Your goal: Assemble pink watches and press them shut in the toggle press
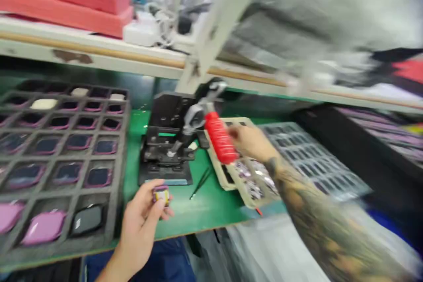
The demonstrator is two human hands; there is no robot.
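Note:
My left hand (pixel 140 222) is closed in front of the press, its thumb and fingers pinching a small square purple-framed case (pixel 161 194) with a yellow and pale inside. Over a beige compartment tray (pixel 223 176) reaches my right hand (pixel 253 141); its fingertips are blurred and partly behind the press's red handle (pixel 220 137), so I cannot tell what they hold. Between the hands stands a black toggle press (pixel 167 156) on a flat base. Black tweezers (pixel 200 183) lie on the green mat (pixel 185 211) beside it.
At left, a grey foam tray (pixel 120 176) holds many dark-faced purple cases, with pink and black ones in front. A second beige tray (pixel 251 200) carries small shiny parts. Farther right lies a clear blister tray (pixel 317 158). A shelf rail (pixel 132 59) crosses behind, with red foam (pixel 66 2) above.

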